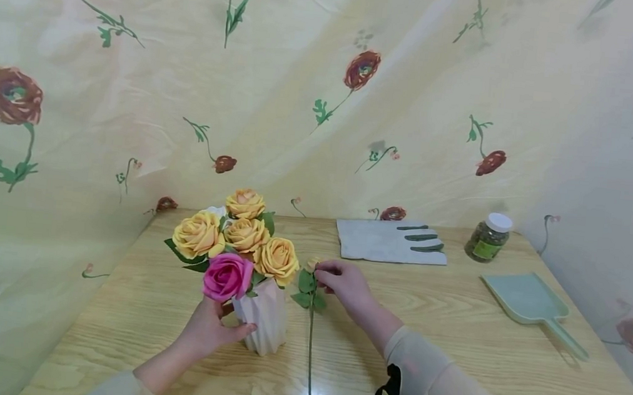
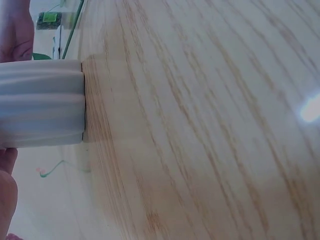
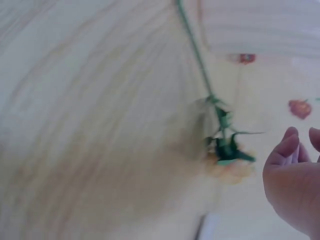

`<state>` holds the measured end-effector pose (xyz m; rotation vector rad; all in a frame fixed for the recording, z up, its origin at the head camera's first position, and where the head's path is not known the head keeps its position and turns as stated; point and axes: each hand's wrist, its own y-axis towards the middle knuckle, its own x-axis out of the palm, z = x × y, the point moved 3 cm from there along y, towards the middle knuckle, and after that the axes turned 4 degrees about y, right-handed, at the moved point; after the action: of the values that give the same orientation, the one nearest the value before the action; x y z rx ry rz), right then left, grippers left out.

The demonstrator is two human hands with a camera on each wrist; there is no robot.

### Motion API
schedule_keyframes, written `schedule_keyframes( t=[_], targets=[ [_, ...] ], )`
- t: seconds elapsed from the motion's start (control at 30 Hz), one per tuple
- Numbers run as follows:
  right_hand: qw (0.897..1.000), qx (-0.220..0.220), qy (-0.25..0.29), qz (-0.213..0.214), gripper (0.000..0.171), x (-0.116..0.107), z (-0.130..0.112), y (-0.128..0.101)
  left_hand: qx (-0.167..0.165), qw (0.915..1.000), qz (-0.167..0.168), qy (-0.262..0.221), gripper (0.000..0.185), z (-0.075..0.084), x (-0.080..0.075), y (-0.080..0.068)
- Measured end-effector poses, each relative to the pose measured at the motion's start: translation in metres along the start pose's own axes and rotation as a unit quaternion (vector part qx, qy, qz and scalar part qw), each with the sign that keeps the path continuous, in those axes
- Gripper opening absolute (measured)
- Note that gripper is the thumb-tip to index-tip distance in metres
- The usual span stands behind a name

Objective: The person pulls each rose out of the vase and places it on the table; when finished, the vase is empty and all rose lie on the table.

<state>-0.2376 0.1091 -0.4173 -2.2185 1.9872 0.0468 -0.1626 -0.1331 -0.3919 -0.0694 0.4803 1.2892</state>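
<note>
A ribbed white vase stands on the wooden table with several yellow roses and one pink rose in it. My left hand grips the vase low on its left side, and its fingers wrap the wall. A single stem with a small yellow bud lies flat just right of the vase. Beside the bud my right hand hovers with loosely curled fingers, and a small gap shows in the blurred right wrist view.
At the back of the table lie a grey glove and a white-lidded jar. A pale green scoop lies at the right. A flowered cloth hangs behind and on both sides.
</note>
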Motion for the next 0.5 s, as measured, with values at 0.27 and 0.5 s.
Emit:
schedule_keyframes(
  t=[0.27, 0.5],
  targets=[
    [0.995, -0.057, -0.008, -0.077, 0.025, 0.006, -0.037, -0.022, -0.011, 0.9999, 0.001, 0.002, 0.076, 0.003, 0.000, -0.001],
    [0.986, -0.100, 0.033, -0.131, 0.018, 0.016, -0.074, -0.052, -0.004, 1.0000, 0.002, 0.004, 0.078, 0.003, 0.001, 0.000]
  ],
)
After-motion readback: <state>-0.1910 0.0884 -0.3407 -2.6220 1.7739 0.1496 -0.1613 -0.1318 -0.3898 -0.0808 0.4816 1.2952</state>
